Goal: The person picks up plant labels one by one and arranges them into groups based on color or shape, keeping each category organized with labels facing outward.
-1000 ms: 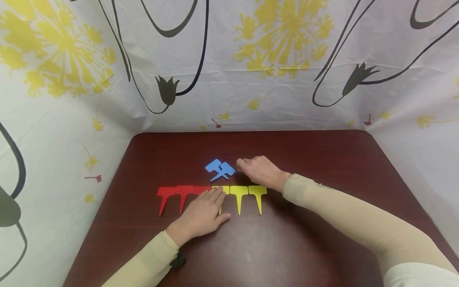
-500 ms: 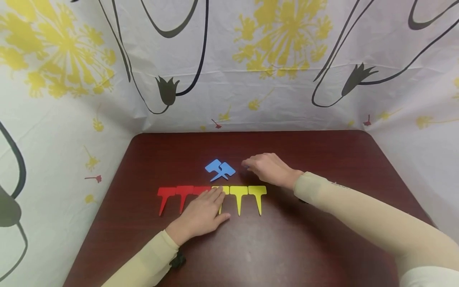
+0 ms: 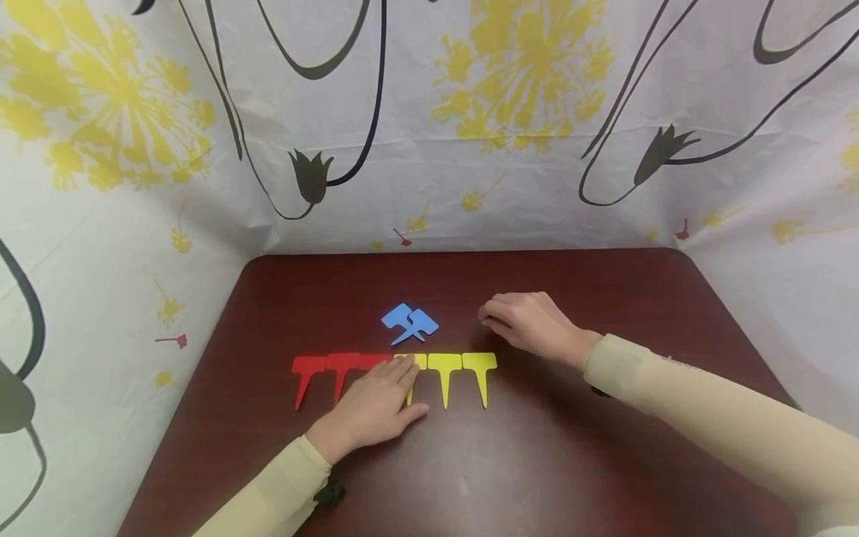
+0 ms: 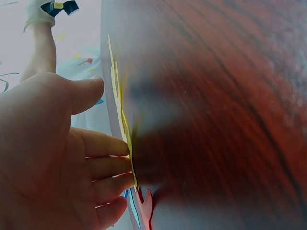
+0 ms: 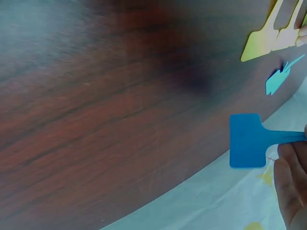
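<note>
A blue tag (image 5: 247, 141) hangs by its stem from the right hand (image 3: 533, 322), pinched between curled fingers, above the desk (image 3: 463, 477). Carrying it seems the step in hand; the next move probably calls for lowering it near the yellow tags (image 3: 445, 363), left of and nearer than that hand. The left hand (image 3: 372, 406) lies flat, fingers extended, gripping nothing, fingertips on the nearest yellow tag.

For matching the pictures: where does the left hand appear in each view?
Head: left hand, below and slightly left of centre.
Left wrist: left hand, large at lower left.
Right wrist: only its fingertips, right edge, near the top.
Shared landmark: yellow tags, visible in all three.
</note>
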Demonstrator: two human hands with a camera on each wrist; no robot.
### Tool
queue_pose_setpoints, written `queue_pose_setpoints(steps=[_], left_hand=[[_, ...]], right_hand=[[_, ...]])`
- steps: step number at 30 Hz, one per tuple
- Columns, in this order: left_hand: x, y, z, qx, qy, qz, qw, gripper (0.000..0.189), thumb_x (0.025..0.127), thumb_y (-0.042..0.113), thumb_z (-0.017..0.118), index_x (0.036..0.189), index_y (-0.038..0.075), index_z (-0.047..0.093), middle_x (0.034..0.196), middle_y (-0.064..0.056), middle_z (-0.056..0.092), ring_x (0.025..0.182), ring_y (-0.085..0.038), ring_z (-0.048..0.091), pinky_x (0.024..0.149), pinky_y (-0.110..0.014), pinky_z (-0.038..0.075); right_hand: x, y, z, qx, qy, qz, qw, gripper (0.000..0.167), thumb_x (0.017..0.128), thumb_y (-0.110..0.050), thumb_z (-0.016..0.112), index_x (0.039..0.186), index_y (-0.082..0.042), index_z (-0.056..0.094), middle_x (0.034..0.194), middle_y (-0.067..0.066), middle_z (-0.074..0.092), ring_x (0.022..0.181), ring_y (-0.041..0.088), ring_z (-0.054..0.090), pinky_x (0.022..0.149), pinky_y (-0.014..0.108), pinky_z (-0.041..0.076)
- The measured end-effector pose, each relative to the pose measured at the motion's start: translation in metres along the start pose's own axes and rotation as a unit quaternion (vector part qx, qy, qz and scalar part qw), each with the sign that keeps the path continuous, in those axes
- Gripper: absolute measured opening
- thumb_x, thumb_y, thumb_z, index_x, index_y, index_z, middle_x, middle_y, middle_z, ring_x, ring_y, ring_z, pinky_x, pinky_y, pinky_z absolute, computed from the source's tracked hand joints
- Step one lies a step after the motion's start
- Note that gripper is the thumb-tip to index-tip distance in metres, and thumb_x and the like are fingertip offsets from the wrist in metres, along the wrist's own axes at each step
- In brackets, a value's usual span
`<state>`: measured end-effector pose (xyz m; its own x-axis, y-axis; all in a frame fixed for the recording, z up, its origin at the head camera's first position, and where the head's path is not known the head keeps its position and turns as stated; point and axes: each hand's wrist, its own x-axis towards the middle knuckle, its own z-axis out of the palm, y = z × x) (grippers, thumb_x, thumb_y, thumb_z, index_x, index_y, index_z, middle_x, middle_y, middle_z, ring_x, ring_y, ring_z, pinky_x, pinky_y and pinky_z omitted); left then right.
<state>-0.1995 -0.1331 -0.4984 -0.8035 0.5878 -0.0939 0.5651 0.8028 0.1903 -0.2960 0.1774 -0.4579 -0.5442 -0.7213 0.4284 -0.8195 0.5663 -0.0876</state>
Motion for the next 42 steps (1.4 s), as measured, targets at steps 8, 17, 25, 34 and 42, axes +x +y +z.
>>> queue_pose_setpoints(steps=[8, 17, 25, 34, 42], left_hand=[[0.000, 0.001, -0.001, -0.008, -0.005, -0.003, 0.9999, 0.076, 0.096, 0.056, 0.058, 0.152, 0.007, 0.044, 0.157, -0.014, 0.040, 0.145, -0.032, 0.036, 0.115, -0.047, 0.034], [0.001, 0.000, -0.006, -0.015, -0.017, -0.008, 0.9997, 0.075, 0.094, 0.055, 0.061, 0.152, 0.009, 0.046, 0.158, -0.011, 0.039, 0.146, -0.031, 0.035, 0.115, -0.047, 0.034], [0.002, -0.004, -0.005, -0.006, -0.008, -0.001, 1.0000, 0.073, 0.093, 0.053, 0.064, 0.151, 0.011, 0.048, 0.157, -0.010, 0.041, 0.144, -0.029, 0.039, 0.112, -0.046, 0.037], [0.004, -0.007, -0.005, 0.004, 0.001, 0.001, 1.0000, 0.070, 0.092, 0.050, 0.068, 0.149, 0.012, 0.052, 0.155, -0.009, 0.044, 0.141, -0.028, 0.043, 0.107, -0.046, 0.044], [0.002, -0.008, -0.002, 0.017, 0.008, 0.003, 0.9998, 0.070, 0.092, 0.049, 0.069, 0.149, 0.012, 0.052, 0.155, -0.009, 0.045, 0.141, -0.028, 0.044, 0.106, -0.046, 0.045]], right_hand=[[-0.025, -0.001, -0.009, 0.013, 0.018, -0.003, 0.9998, 0.021, 0.083, -0.009, 0.082, 0.099, -0.016, 0.072, 0.090, -0.010, 0.070, 0.067, 0.001, 0.063, 0.054, 0.023, 0.050], [-0.054, 0.002, -0.005, 0.037, -0.006, 0.008, 0.9993, 0.023, 0.086, -0.008, 0.078, 0.103, -0.018, 0.067, 0.093, -0.014, 0.069, 0.067, -0.005, 0.060, 0.057, 0.020, 0.051], [-0.071, 0.003, 0.001, 0.077, -0.022, 0.011, 0.9967, 0.019, 0.089, -0.013, 0.076, 0.108, -0.015, 0.074, 0.100, -0.015, 0.065, 0.075, -0.007, 0.059, 0.062, 0.016, 0.051], [-0.084, 0.001, 0.008, 0.055, -0.066, -0.006, 0.9963, 0.028, 0.095, -0.026, 0.070, 0.118, -0.012, 0.073, 0.112, -0.004, 0.069, 0.079, 0.002, 0.067, 0.064, 0.023, 0.055], [-0.092, 0.003, 0.013, 0.007, -0.087, -0.038, 0.9955, 0.037, 0.094, -0.037, 0.069, 0.124, -0.015, 0.070, 0.120, 0.007, 0.069, 0.101, 0.017, 0.071, 0.069, 0.033, 0.060]])
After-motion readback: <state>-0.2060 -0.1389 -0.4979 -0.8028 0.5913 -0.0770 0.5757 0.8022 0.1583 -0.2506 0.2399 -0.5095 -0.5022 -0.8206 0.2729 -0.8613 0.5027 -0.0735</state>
